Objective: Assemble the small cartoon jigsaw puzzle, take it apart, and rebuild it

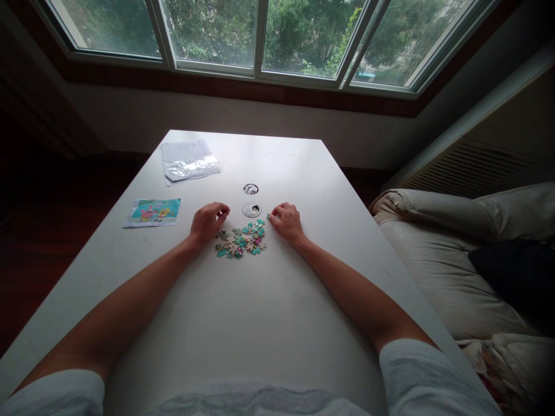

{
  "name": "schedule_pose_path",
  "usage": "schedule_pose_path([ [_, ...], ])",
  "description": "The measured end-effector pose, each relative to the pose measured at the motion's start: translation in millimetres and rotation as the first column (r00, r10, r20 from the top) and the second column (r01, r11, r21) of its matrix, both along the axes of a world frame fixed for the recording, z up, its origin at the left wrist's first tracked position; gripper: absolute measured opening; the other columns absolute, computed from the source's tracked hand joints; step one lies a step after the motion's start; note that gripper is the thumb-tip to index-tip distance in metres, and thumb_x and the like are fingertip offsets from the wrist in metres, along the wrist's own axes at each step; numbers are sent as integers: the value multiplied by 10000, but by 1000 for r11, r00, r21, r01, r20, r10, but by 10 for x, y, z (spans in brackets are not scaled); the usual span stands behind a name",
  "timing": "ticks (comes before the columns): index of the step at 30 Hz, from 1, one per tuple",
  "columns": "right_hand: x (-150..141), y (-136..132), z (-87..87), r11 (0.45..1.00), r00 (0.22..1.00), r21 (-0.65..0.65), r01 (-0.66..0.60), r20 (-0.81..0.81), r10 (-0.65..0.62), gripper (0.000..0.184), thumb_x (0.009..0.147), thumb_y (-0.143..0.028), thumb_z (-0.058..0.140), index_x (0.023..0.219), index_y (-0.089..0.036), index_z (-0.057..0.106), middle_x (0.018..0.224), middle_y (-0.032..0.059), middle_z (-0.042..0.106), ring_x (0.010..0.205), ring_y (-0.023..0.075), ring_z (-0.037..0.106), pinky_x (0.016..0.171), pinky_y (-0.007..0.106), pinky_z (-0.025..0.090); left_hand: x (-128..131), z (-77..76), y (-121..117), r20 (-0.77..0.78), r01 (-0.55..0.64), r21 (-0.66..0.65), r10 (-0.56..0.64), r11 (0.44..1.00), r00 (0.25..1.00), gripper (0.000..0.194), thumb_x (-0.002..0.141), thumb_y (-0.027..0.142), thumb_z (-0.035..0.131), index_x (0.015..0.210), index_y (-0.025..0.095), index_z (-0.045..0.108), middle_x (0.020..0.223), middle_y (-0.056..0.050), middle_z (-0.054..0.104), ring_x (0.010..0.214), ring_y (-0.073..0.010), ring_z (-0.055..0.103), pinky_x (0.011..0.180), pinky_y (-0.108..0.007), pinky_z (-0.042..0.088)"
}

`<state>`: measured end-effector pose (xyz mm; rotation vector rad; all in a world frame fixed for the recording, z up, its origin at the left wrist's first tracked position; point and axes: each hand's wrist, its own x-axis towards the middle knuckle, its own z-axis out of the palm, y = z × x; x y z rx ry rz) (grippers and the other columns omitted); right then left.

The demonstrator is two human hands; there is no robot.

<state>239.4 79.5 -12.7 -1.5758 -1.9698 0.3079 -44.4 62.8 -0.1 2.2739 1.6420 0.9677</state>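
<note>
The room is dim, with a wide window [212,34] at the far wall and green trees [299,40] outside. A white table [243,329] stands in the middle, and its far end looks narrower. On the left is the dark red floor [26,254]. Next, a picture [156,212] lies flat near the table's left edge. Its long way goes side to side, and its top points to the window. A clear bag [191,162] lies a bit farther off, near the far left corner. Then comes the left hand [210,222], with its fingers curled in just beside the pile. I cannot tell if it has anything in it. The pile [240,241] of puzzle bits sits on the table between the two hands. It is longer from side to side, and it slants from near left to far right. The bits in it point every which way. Just past the pile are two round rings [251,210] set in the table, one behind the other. The right hand [286,221] is bent too, and its fingertips meet one blue-green bit [267,216]. I cannot tell if they pinch it. Far right is a pale couch [433,260] with a dark lump [515,277] on it
</note>
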Motion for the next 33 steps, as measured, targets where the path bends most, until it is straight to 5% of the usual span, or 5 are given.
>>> schedule_pose_path([
  [11, 12, -17, 2, 998, 998, 65, -6, 68, 1, 92, 888, -291, 626, 850, -225, 677, 1050, 84, 627, 1030, 263, 517, 916, 411, 399, 46, 7, -39, -156, 97, 76, -84, 992, 984, 180, 943, 198, 528, 976, 235, 702, 973, -52, 690, 915, -216, 620, 840, -354, 487],
  [23, -174, -204, 85, 871, 884, 153, -466, 103, 455, 142, 961, -323, 611, 1018, -258, 723, 1153, 66, 676, 1123, 238, 525, 984, 403, 384, 85, -13, -50, -85, 169, -26, -171, 985, 982, 158, 932, 263, 577, 962, 244, 731, 942, -37, 683, 894, -209, 603, 816, -347, 476],
  [33, -313, -250, 123, 906, 899, -5, -422, 125, 420, 186, 917, -385, 680, 1062, -283, 736, 1105, 56, 647, 1085, 234, 511, 967, 381, 395, 329, -5, -151, -153, 189, -82, -199, 979, 968, 184, 870, 436, 694, 911, 261, 734, 917, -53, 653, 928, -248, 565, 840, -396, 455],
])
